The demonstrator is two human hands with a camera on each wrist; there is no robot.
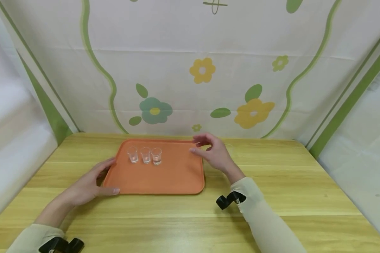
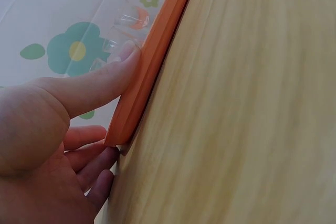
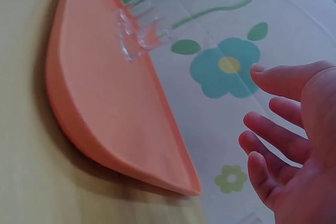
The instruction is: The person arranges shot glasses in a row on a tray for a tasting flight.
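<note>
An orange tray (image 1: 177, 177) lies on the wooden table, with three small clear shot glasses (image 1: 156, 156) standing in a row on its back left part. The rightmost glass stands close beside the middle one. My left hand (image 1: 87, 184) holds the tray's front left corner; in the left wrist view its thumb (image 2: 113, 77) lies over the rim and the fingers are at the edge. Over the tray's back right corner hovers my right hand (image 1: 213, 154), fingers loosely bent, holding nothing. In the right wrist view, a gap separates this hand (image 3: 294, 140) from the tray.
Just right of my right hand, a faint clear glass (image 1: 229, 149) stands on the table (image 1: 272, 175), partly hidden by the hand. A white flowered curtain (image 1: 177, 35) rises along the table's back edge, and white cloth hangs at both sides.
</note>
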